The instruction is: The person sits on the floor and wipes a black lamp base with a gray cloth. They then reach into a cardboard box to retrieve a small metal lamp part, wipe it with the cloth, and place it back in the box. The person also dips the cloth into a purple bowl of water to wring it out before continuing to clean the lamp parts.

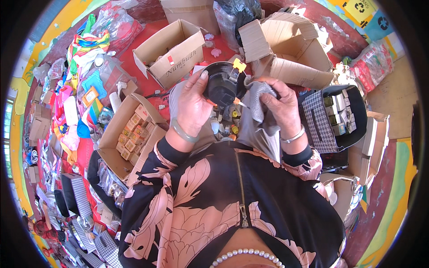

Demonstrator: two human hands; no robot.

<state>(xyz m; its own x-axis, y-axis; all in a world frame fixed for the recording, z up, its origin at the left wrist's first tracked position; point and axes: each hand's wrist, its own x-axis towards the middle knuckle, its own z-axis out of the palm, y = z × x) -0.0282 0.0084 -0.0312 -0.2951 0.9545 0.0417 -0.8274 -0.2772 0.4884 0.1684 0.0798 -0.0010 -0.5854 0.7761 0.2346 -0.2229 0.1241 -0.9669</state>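
A black round fixture with a spring and a yellow tab, like a recessed downlight (220, 87), is gripped at its left rim by my left hand (193, 103). My right hand (284, 105) pinches a crumpled grey cloth (256, 99) close to the fixture's right side. Orange bits show at the fixture's lower edge, and a thin pointed piece sticks out toward the cloth. Beneath the hands, between my knees, lie several small items with yellow and dark parts (234, 120), too small to name.
An open carton of small boxes (129, 154) stands at my left. On the right a black-and-white checked bin (318, 123) holds more small boxes. Two open cardboard boxes (190, 60) (295, 67) stand ahead. Colourful cloths and plastic bags (89, 49) cover the far left floor.
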